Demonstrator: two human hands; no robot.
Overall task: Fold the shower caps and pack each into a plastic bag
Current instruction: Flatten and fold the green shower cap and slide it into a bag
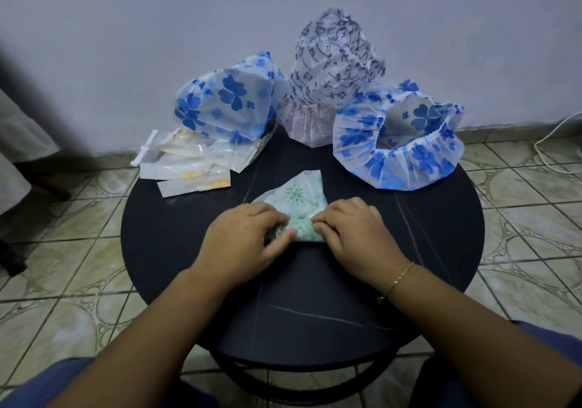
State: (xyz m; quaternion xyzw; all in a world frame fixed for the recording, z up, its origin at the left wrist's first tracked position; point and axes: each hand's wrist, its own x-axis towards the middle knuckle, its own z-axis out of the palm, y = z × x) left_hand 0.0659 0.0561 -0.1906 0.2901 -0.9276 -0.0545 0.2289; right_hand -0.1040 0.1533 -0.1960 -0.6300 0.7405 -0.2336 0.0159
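Note:
A green-patterned shower cap (297,196) lies folded into a wedge at the middle of the round black table (176,234). My left hand (244,240) and my right hand (352,234) both pinch its near gathered edge, fingers curled into the plastic. Behind it stand two blue-flowered caps, one at the back left (225,102) and one at the back right (400,143) with its elastic opening facing me. A white cap with dark music notes (330,70) stands between them. Clear plastic bags (182,162) lie in a loose stack at the table's left rim.
The table stands against a pale wall on a tiled floor (63,281). A white cable (548,143) runs along the floor at the right. Dark furniture legs (47,184) show at the far left.

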